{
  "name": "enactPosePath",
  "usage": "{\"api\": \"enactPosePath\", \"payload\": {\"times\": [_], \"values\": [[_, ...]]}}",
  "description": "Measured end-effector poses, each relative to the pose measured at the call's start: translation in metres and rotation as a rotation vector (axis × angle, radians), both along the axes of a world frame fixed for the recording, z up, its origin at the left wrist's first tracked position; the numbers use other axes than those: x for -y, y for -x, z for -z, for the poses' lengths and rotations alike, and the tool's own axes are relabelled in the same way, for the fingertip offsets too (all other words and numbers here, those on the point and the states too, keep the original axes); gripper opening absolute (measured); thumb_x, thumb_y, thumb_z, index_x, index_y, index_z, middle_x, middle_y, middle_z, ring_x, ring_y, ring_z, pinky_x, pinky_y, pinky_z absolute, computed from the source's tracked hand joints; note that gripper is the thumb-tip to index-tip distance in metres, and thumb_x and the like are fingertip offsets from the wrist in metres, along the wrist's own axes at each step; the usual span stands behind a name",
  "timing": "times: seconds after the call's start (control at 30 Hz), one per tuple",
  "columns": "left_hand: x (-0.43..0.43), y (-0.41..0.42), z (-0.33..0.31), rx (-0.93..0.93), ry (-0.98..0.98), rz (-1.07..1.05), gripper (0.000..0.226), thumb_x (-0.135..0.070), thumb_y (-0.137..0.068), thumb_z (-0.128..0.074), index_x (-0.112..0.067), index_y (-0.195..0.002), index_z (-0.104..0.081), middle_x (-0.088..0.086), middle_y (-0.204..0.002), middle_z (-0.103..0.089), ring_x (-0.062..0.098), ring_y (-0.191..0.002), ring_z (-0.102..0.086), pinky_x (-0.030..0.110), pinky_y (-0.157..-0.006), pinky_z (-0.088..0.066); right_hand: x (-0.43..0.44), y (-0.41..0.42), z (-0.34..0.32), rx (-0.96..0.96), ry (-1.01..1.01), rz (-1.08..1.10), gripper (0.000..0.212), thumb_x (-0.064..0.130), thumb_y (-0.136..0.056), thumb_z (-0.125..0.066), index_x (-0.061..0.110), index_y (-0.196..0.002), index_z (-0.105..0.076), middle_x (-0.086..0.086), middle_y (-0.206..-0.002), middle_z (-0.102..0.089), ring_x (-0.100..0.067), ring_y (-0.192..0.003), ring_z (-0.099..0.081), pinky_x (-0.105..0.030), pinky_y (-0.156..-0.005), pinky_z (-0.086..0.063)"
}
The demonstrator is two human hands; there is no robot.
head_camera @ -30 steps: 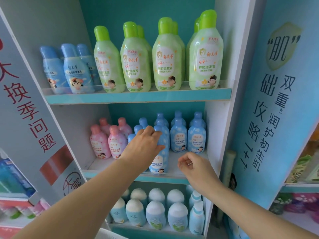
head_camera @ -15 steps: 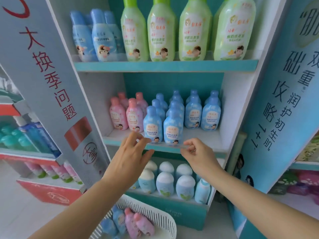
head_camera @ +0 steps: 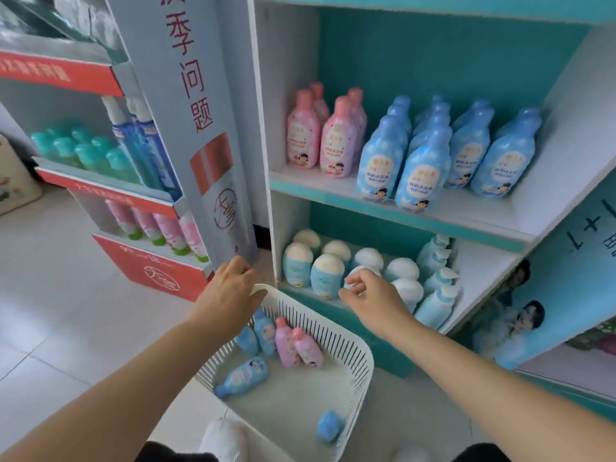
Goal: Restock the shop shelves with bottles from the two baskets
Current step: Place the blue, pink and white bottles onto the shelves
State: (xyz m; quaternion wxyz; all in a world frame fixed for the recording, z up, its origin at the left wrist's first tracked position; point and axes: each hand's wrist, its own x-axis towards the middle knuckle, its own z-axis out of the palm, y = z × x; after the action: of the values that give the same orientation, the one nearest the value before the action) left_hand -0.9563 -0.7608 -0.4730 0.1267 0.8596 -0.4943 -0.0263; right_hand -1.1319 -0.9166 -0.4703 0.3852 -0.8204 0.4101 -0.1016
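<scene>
Two shelves (head_camera: 483, 215) of bottles stand beyond both hands. The white basket (head_camera: 333, 333) sits below them. The left hand (head_camera: 228, 295), loosely curled, holds nothing over its far rim. The right hand (head_camera: 373, 296) is likewise half-curled and unladen. Pink bottles (head_camera: 298, 343) and blue bottles (head_camera: 245, 376) lie beneath the left hand.

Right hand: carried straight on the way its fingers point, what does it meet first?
Most likely the front white-capped bottle on the bottom shelf, just beyond the right hand; depth is unclear.
</scene>
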Motion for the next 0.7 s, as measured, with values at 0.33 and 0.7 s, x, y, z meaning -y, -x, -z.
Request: {"api": "enactPosePath", "payload": {"times": [0.33, 0.7], "values": [[-0.018, -0.044, 0.044, -0.084, -0.114, 0.021, 0.033, -0.03, -0.089, -0.059, -0.024, -0.121, -0.058, -0.002, -0.117, -0.047, 0.019, -0.112, -0.047, 0.03, -0.097, -0.041, -0.02, -0.041, 0.068, -0.161, -0.065, -0.111, 0.024, 0.029, -0.089, -0.058, 0.017, -0.11, -0.055, 0.005, -0.097, -0.058, -0.012, -0.091, -0.054, -0.023, -0.075, -0.037], [-0.019, -0.083, 0.134, -0.195, -0.293, 0.112, 0.039, -0.025, -0.087, -0.062, -0.024, -0.125, -0.055, -0.001, -0.122, -0.05, 0.017, -0.114, -0.05, 0.028, -0.1, -0.041, -0.026, -0.069, 0.177, -0.329, -0.123, -0.191, 0.021, 0.031, -0.089, -0.058, 0.016, -0.104, -0.057, 0.005, -0.094, -0.06, -0.015, -0.092, -0.057, -0.025, -0.075, -0.041]]}}
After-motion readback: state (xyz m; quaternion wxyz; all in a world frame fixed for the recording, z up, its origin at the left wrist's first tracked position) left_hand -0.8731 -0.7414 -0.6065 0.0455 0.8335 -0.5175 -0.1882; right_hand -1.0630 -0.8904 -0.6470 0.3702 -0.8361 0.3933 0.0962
